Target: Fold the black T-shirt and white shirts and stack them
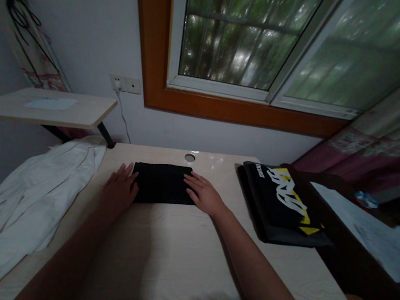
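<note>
Two bare forearms (256, 263) are reaching forward from the near edge over a pale wooden table (176, 261), and between their hands a folded black cloth (161, 184) is lying flat. Along its left edge the left hand (119, 188) is resting, thumb and fingertips touching the border, most of the hand staying outside it; the fingers are extending, with the thumb standing apart. On its right end the right hand (204, 192) is lying palm down, loosely spread, its fingers overlapping the cloth and its wrist sitting beyond the border. Just behind the cloth, a round hole (190, 158) is showing in the tabletop. Farther right, a dark folded stack (274, 204) with white and yellow print is sitting apart from the right hand. To the left, crumpled white fabric (47, 187) is spreading along the table's side, near a raised shelf (91, 108) that is bearing a paper sheet (51, 103). Beyond, a window (235, 40) is showing greenery.
</note>
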`<state>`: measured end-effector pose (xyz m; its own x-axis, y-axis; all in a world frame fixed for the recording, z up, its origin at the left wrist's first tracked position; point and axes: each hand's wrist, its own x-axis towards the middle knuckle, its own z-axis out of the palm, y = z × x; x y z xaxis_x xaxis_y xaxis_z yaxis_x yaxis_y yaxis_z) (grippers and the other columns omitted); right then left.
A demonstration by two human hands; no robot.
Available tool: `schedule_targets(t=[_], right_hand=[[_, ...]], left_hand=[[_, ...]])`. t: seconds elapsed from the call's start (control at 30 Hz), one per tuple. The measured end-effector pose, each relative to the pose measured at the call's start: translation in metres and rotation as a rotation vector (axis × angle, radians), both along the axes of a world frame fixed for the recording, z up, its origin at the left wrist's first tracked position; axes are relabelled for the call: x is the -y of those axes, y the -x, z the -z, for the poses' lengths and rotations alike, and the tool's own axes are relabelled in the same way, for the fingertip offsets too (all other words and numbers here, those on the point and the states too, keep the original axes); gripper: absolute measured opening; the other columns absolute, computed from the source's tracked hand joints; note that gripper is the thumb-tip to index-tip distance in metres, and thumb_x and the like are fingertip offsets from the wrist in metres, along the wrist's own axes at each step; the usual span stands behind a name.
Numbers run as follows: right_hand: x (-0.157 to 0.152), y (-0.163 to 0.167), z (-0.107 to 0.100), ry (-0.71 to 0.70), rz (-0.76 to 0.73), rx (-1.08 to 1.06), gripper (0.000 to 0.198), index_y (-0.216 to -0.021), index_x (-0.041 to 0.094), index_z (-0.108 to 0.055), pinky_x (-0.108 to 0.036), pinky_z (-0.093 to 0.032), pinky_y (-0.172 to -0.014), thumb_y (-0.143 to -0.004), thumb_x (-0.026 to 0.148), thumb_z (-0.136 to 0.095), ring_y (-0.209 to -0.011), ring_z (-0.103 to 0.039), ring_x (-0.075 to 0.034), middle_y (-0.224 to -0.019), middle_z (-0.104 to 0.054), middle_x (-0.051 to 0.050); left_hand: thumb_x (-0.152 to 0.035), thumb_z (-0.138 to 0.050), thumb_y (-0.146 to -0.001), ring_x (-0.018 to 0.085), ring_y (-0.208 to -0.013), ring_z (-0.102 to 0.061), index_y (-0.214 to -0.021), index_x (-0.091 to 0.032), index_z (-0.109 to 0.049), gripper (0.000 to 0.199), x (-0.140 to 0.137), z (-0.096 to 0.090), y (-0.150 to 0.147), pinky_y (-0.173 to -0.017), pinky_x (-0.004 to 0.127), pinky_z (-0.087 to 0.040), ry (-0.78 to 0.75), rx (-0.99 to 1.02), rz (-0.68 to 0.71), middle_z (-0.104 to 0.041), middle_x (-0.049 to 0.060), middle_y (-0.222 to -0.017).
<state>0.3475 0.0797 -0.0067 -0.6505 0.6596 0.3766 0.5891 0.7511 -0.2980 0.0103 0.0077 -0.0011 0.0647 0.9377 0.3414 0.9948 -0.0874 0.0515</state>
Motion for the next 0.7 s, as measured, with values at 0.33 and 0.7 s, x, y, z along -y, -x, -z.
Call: schedule_targets(t=[0.33,0.7], right_hand=[[-0.006,-0.002,0.006,0.003,-0.016,-0.114,0.038,-0.132,0.027,-0.068,-0.055,-0.044,-0.114,-0.096,0.023,-0.056,-0.139,-0.051,-0.027,-0.137,-0.066,-0.005],[0.021,0.057,-0.011,-0.049,0.119,-0.069,0.045,-0.144,0.018,-0.056,-0.052,-0.033,-0.123,-0.1,0.022,-0.045,-0.146,-0.042,-0.026,-0.154,-0.05,-0.009]], left_hand=[[-0.02,-0.044,-0.09,0.026,-0.129,-0.06,-0.121,-0.021,-0.073,0.043,0.002,-0.013,-0.006,-0.119,0.053,-0.04,0.069,0.089,0.33,-0.07,0.005,-0.132],[-0.035,-0.041,-0.101,0.028,-0.146,-0.042,-0.145,-0.018,-0.055,0.049,0.005,-0.004,-0.018,-0.12,0.05,-0.037,-0.007,0.062,0.338,-0.05,0.01,-0.155]])
